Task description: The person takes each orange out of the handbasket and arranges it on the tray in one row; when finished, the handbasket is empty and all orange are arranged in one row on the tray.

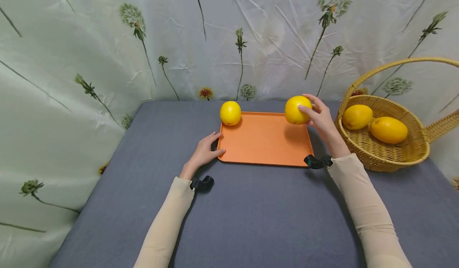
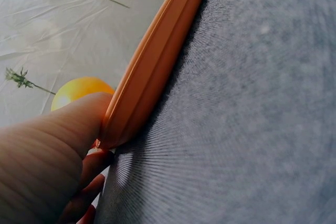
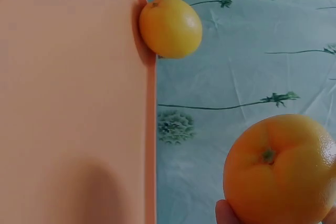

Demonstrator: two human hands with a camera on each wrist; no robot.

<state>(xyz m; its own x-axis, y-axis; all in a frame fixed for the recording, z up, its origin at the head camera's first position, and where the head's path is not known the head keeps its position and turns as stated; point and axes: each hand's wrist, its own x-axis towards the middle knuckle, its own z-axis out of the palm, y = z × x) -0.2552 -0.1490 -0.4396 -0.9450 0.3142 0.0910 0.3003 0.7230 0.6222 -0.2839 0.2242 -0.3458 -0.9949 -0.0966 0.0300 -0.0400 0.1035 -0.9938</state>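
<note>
In the head view, my right hand [image 1: 321, 118] holds an orange [image 1: 297, 110] between thumb and fingers. That orange is raised above the back right part of the orange-coloured tray [image 1: 263, 140], its shadow falling on the surface. Close up in the right wrist view, the held orange [image 3: 281, 169] shows its stem end, with fingertips at its lower edge. A second orange [image 1: 230, 113] rests at the tray's back left corner. My left hand [image 1: 203, 151] touches the left side of the tray, fingers loosely extended; its thumb [image 2: 86, 114] reaches over the rim.
A woven basket [image 1: 387, 162] with a tall handle stands to the right of the tray, holding two more yellow-orange fruits [image 1: 389, 130]. Grey cloth [image 1: 251, 212] covers the table. A curtain [image 1: 215, 41] with a dandelion print hangs behind and at the left.
</note>
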